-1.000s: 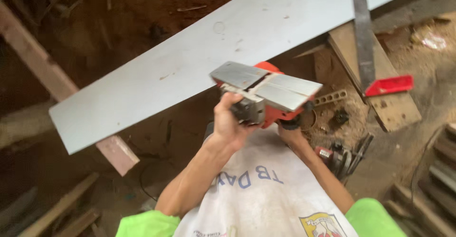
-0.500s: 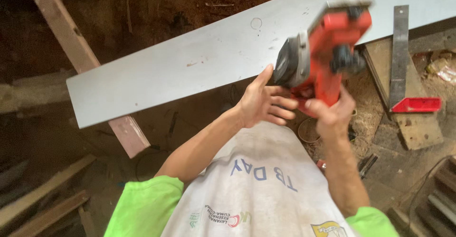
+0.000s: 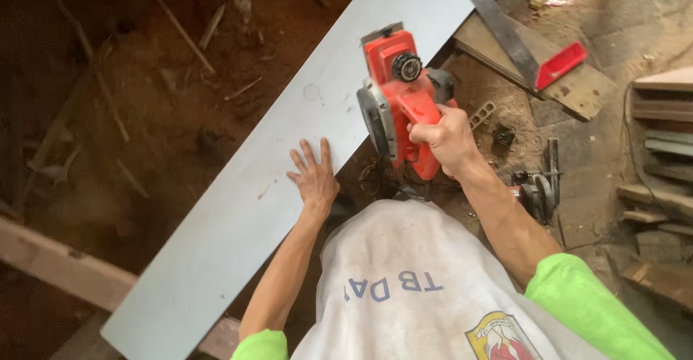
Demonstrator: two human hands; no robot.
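One red planer (image 3: pixel 397 100) sits upright on the near edge of one long grey board (image 3: pixel 289 165), which runs from the near left to the far right of the scene. The right hand (image 3: pixel 447 140) grips the planer's handle, fingers curled tight around it. The left hand (image 3: pixel 314 176) lies flat on the board just left of the planer, fingers spread and pressing down.

The step in hand looks like setting the planer on the board while the other hand steadies the plank. The next move would call for a firm hold on the handle, the sole kept flat on the surface, and the left hand kept clear of the tool's path. Whether the sole rests fully on the board or partly overhangs its near edge is hard to tell from this angle.

Farther out, on the right, one metal square with a red stock (image 3: pixel 530 42) lies on a wooden plank (image 3: pixel 577 86). Nearer, right of the forearm, lies one dark power tool (image 3: pixel 538 187), probably a grinder. Sawdust and wood scraps cover the ground, and one pale beam (image 3: pixel 58 266) crosses the near left under the board.
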